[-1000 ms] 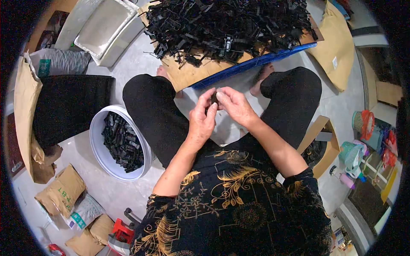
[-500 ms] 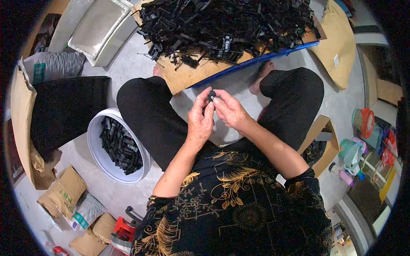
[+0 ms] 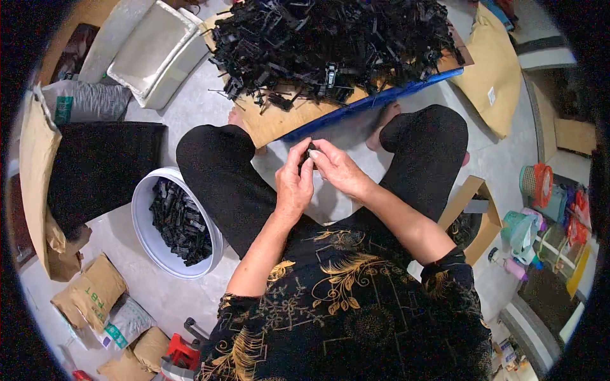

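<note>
Left hand (image 3: 295, 185): clamped on a small black part (image 3: 311, 148)
Right hand (image 3: 342, 171): pinches it too
Black part: likely being worked; next needs steady holding

Left thigh (image 3: 238, 200) between hands (image 3: 293, 185) and bucket (image 3: 157, 244), room above

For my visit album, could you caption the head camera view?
Both hands hold a small dark piece, with a heap of black parts ahead and a white bucket at left.
</note>
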{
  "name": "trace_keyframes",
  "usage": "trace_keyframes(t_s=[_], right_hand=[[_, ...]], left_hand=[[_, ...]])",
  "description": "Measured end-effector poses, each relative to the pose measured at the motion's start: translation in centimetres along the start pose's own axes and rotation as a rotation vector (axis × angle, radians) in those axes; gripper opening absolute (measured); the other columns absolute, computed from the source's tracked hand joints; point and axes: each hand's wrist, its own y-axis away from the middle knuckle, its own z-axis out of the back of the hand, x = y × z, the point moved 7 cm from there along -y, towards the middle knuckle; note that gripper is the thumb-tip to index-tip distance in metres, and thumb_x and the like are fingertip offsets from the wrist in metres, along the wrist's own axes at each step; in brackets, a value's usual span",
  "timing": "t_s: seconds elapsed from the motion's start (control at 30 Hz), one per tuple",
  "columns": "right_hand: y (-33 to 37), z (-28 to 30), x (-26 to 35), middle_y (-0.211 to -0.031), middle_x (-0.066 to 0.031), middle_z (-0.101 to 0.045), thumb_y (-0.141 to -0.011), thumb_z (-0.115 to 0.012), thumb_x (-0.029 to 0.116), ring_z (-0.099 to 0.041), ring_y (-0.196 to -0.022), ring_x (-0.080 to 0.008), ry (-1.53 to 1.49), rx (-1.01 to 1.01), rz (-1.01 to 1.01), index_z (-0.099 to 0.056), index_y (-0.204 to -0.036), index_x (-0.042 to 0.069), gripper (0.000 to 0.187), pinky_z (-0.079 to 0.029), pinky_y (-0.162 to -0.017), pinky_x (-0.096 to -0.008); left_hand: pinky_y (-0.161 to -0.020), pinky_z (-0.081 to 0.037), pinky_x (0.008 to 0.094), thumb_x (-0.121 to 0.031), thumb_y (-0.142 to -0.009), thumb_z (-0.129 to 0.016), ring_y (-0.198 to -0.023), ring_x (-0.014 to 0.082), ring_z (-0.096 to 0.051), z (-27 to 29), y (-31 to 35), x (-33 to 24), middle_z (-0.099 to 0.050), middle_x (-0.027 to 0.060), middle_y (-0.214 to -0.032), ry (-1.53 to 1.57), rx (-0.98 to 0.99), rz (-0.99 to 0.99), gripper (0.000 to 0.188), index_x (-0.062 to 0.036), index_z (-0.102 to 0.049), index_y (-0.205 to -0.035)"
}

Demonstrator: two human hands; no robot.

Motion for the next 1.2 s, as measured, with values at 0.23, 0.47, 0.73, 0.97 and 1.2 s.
trace_keyframes(t_s=[0.23, 0.47, 0.73, 0.97, 1.2], right_hand=[[0.2, 5.7, 11.0, -0.069, -0.0126, -0.061, -0.086, -0.058, 0.023, -0.063, -0.062, -0.0268, 0.968, -0.399, 0.254, -0.048, -0.112, 0.008, 0.032, -0.048, -0.058, -0.0361], [-3.6, 7.4, 12.0, -0.064, -0.0130, -0.059, -0.082, -0.059, 0.022, -0.061, -0.063, -0.0331, 1.496, -0.348, 0.344, -0.044, -0.083, 0.006, 0.021, -0.046, -0.053, -0.0439], [-4.9, 8.0, 11.1, -0.065, -0.0140, -0.059, -0.085, -0.054, 0.019, -0.060, -0.063, -0.0338, 1.528, -0.290, 0.406, -0.047, -0.079, 0.005, 0.017, -0.046, -0.052, -0.0439], [-5.0, 8.5, 13.5, -0.065, -0.0140, -0.059, -0.083, -0.057, 0.022, -0.061, -0.063, -0.0335, 1.445, -0.307, 0.504, -0.049, -0.081, 0.007, 0.017, -0.046, -0.052, -0.0438], [-5.1, 8.2, 10.0, -0.060, -0.0128, -0.057, -0.077, -0.063, 0.019, -0.060, -0.058, -0.0314, 1.522, -0.253, 0.468, -0.049, -0.075, 0.006, 0.020, -0.046, -0.049, -0.0404]], left_hand=[[-0.055, -0.043, 0.0178, 0.003, -0.089, -0.043, -0.077, 0.0163, -0.064, 14.7, 2.2, -6.3, -0.059, 0.0151, -0.099, 0.045, -0.435, -0.057, 0.033, -0.0029, -0.040, -0.121], [-0.082, -0.047, 0.0336, -0.001, -0.089, -0.045, -0.096, 0.0269, -0.062, 29.1, 6.8, -1.1, -0.062, 0.0164, -0.107, -0.764, -0.537, -0.012, 0.039, -0.0108, -0.045, -0.126], [-0.082, -0.044, 0.0422, -0.008, -0.086, -0.051, -0.098, 0.0360, -0.056, 31.4, 8.5, 5.0, -0.059, 0.0175, -0.108, -1.105, -0.314, 0.290, 0.039, -0.0112, -0.046, -0.124], [-0.095, -0.034, 0.0447, -0.011, -0.083, -0.056, -0.116, 0.0333, -0.043, 27.3, 3.0, -1.4, -0.047, 0.0165, -0.123, -1.134, -0.430, -0.116, 0.040, -0.0076, -0.048, -0.122], [-0.092, -0.040, 0.0372, 0.000, -0.077, -0.058, -0.104, 0.0311, -0.054, 18.5, -5.0, -7.6, -0.058, 0.0176, -0.107, -0.658, -0.372, -0.446, 0.027, -0.0005, -0.057, -0.105]])
